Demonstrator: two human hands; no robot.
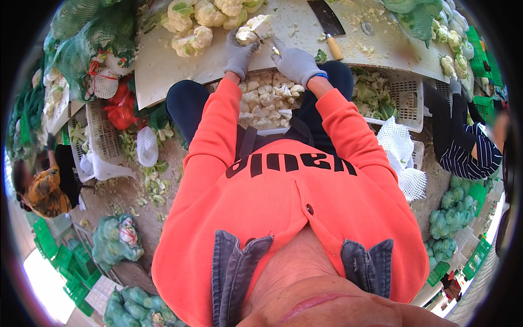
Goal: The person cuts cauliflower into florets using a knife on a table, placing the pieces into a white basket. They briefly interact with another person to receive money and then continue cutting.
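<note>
Over the near edge of the white table [151, 77], my gloved left hand [240, 53] grips a partly cut piece of cauliflower [257, 27]. In my gloved right hand [297, 61] is a small knife [274, 48], its blade against that piece. Below both hands, between my knees, a crate of cut cauliflower florets [265, 100] is partly hidden by my arms. Several cauliflower heads [208, 14] are heaped just beyond my left hand. To the right of my right hand lies a cleaver with a dark blade [327, 16] and a wooden handle [334, 47].
Green mesh sacks [98, 49] crowd the table's left end. A plastic crate of leaf trimmings [404, 98] stands at my right. White foam netting [398, 155] hangs beside me. One co-worker [49, 184] sits at left, another [470, 147] at right. Leaf scraps [155, 184] litter the floor.
</note>
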